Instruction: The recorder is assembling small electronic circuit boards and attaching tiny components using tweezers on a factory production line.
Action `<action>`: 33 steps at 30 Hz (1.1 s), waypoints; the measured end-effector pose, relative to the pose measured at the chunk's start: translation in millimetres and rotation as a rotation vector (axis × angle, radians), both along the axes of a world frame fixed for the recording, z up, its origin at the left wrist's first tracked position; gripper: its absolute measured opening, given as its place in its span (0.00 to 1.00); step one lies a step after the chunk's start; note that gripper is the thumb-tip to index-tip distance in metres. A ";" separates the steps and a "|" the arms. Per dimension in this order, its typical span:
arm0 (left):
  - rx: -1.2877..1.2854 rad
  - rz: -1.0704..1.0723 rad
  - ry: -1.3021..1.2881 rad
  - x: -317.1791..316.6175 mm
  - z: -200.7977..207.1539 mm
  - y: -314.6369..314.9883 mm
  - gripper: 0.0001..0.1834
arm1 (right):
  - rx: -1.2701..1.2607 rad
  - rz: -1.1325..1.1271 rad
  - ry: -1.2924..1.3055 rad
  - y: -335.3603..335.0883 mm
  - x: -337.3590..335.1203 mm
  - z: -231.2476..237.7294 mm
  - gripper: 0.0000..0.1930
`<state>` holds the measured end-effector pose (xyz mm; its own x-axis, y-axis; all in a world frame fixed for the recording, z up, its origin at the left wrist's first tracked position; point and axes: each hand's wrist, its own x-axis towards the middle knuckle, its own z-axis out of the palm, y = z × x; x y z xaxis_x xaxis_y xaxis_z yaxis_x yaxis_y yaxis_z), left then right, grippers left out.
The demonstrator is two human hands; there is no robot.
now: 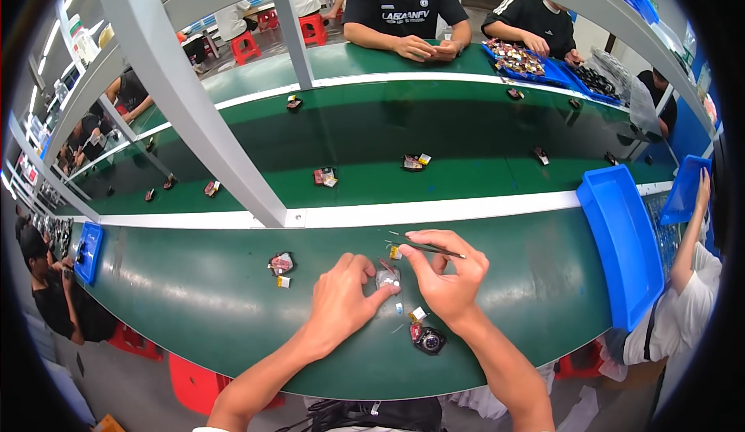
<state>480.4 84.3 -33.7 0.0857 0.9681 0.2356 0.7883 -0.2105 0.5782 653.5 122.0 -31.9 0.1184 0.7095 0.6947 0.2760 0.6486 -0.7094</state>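
My left hand [343, 294] steadies a small grey electronic device [388, 279] on the green table, thumb and fingers at its edges. Thin reddish wires rise from its far side. In my right hand [448, 281] are dark tweezers [444, 251], their tips pointing left beyond the device. A small yellow-and-silver battery [396, 253] is close below the tweezers, by my right fingertips; whether it is held I cannot tell. Nearer me lies a round black watch-like unit [428, 340] with a red part and a silver battery [418, 314]. To the left sit another opened unit [282, 263] and its battery [284, 282].
Behind a white rail [434, 208], a dark green conveyor belt [466, 129] carries several similar units. A long blue bin [621, 246] stands right; a small blue tray [89, 253] is far left. Grey frame posts [194, 98] cross the left side. Co-workers sit opposite and at both ends.
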 end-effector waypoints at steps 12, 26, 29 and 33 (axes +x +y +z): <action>0.091 0.029 -0.015 -8.5 -4.1 10.5 0.18 | -0.020 -0.012 0.012 1.2 1.6 -0.9 0.10; 0.003 -0.119 -0.232 -23.3 -5.6 22.9 0.23 | -0.050 -0.018 0.009 2.5 5.8 -3.6 0.09; -0.230 -0.102 -0.402 -36.1 10.1 19.7 0.24 | -0.123 0.074 0.186 6.7 4.2 -4.6 0.07; -0.307 -0.215 -0.740 -44.7 18.9 18.8 0.24 | -0.337 0.239 0.191 5.7 12.5 -0.9 0.04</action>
